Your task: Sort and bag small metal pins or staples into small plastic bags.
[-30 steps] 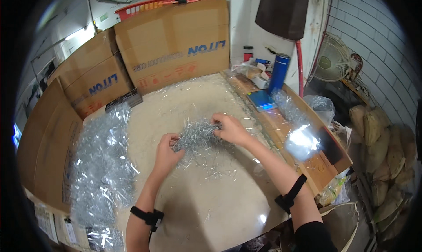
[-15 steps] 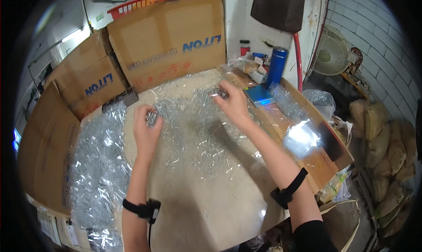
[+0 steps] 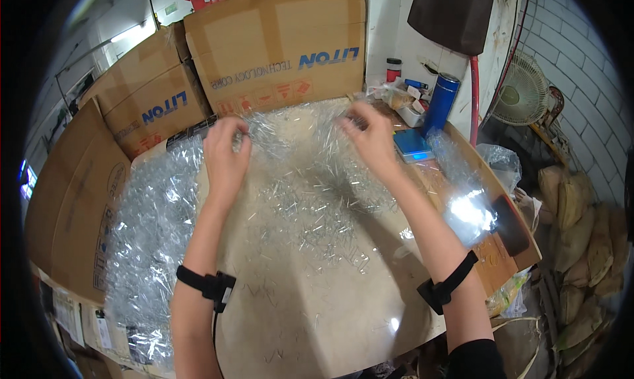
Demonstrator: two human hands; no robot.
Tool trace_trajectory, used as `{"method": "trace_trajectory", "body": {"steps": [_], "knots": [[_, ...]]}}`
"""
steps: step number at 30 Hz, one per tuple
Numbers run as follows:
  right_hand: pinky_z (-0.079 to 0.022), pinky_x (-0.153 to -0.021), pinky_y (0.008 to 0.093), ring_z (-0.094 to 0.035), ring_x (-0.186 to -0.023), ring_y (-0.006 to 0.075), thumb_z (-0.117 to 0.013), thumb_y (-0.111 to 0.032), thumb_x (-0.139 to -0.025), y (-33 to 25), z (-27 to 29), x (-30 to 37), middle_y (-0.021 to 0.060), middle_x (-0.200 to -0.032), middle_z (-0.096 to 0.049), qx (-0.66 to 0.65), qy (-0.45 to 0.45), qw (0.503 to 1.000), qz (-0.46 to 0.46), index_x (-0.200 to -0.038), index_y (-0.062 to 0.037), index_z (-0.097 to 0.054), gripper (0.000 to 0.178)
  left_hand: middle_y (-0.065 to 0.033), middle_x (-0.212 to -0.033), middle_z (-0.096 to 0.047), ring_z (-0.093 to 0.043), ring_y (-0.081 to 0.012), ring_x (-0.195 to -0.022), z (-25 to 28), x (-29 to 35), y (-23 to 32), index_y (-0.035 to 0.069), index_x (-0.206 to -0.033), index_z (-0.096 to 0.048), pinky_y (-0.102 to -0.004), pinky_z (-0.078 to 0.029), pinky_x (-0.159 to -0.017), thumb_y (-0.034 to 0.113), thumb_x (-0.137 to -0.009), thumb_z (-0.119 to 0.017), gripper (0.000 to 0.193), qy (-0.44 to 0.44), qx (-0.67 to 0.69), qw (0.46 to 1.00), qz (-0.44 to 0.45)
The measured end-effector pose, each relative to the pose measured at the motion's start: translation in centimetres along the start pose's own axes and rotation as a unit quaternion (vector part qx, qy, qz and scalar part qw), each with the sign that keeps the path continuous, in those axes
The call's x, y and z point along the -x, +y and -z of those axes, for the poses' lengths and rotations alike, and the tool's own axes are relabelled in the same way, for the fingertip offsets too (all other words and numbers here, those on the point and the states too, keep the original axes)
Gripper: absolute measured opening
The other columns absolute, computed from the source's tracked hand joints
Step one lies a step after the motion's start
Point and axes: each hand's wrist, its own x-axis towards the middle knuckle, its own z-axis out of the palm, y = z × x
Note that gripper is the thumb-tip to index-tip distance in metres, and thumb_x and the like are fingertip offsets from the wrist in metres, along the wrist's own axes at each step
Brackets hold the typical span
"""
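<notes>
Thin, shiny pieces (image 3: pixel 323 207), like short pins or clear slivers, lie scattered over a pale board (image 3: pixel 297 313). My left hand (image 3: pixel 226 148) is at the far left of the board, fingers curled round a bunch of these pieces that sticks out by its fingertips. Toward the far right, my right hand (image 3: pixel 373 141) bends its thumb and fingers round another bunch, and a streak of pieces hangs or lies beneath it. What lies inside each grip is partly hidden. Left of my left forearm is a big heap of the same glittering pieces (image 3: pixel 155 227).
Cardboard panels (image 3: pixel 277 55) wall the far and left sides. Along the right are a small scale with a lit display (image 3: pixel 413 143), a blue cylinder (image 3: pixel 441 105), a clear plastic bag (image 3: pixel 498 166) and a dark flat object (image 3: pixel 512 227). A fan (image 3: pixel 520 91) and stacked sacks (image 3: pixel 581 237) stand beyond.
Both hands have moved farther away over the board, with the bunches at their fingers. The pieces in the middle are spread differently, and the whole view has shifted a little.
</notes>
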Motion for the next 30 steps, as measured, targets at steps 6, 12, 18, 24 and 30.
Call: {"method": "trace_trajectory", "body": {"steps": [6,12,18,24,30], "knots": [[-0.047,-0.080,0.0422,-0.060,-0.091,0.0366,-0.066,-0.019,-0.078,2.8,0.3,-2.4,0.0189,-0.096,-0.064,0.002,0.058,0.998,-0.007,-0.102,-0.0015,-0.059,0.030,-0.0120,-0.094,-0.059,-0.057,-0.0310,-0.091,-1.0,-1.5,-1.6,0.004,-0.089,-0.057,-0.0383,-0.044,-0.079,0.004,-0.077,-0.060,0.013,-0.009,-0.013,1.000,0.024],[-0.046,-0.089,0.0435,-0.057,-0.105,0.0352,-0.065,-0.023,-0.076,5.5,-0.2,0.4,0.0207,-0.118,-0.056,0.388,-0.349,0.842,-0.137,-0.120,-0.0008,-0.050,0.052,-0.0236,-0.124,-0.050,-0.052,-0.0374,-0.111,-4.2,1.4,-3.3,0.006,-0.120,-0.052,-0.0417,-0.044,-0.093,0.018,-0.078,-0.065,0.046,-0.197,-0.124,0.955,0.182],[-0.018,-0.106,0.0604,-0.020,-0.138,0.0318,-0.056,-0.049,-0.083,6.2,0.5,10.6,0.0119,-0.149,-0.026,0.254,-0.521,0.814,0.033,-0.141,-0.0237,-0.034,0.067,-0.0217,-0.147,-0.024,-0.021,-0.0402,-0.135,-6.6,10.4,2.6,0.013,-0.139,-0.037,-0.0610,-0.016,-0.105,0.043,-0.082,-0.061,0.068,-0.455,-0.033,0.887,0.071],[-0.011,-0.110,0.0572,-0.016,-0.140,0.0289,-0.052,-0.050,-0.087,3.1,2.2,13.5,0.0116,-0.150,-0.024,0.278,-0.421,0.863,0.030,-0.142,-0.0199,-0.032,0.066,-0.0204,-0.151,-0.010,-0.005,-0.0410,-0.139,-2.7,14.2,5.8,0.014,-0.143,-0.029,-0.0676,-0.005,-0.103,0.058,-0.085,-0.049,0.075,-0.433,-0.034,0.894,0.113],[-0.018,-0.112,0.0468,-0.025,-0.137,0.0293,-0.053,-0.033,-0.090,0.3,3.5,15.7,0.0106,-0.147,-0.030,0.197,-0.525,0.826,0.059,-0.139,-0.0170,-0.038,0.053,-0.0216,-0.149,-0.015,-0.013,-0.0421,-0.137,1.7,17.7,8.0,0.011,-0.141,-0.033,-0.0616,-0.013,-0.106,0.050,-0.087,-0.051,0.069,-0.456,-0.059,0.880,0.118]]}}
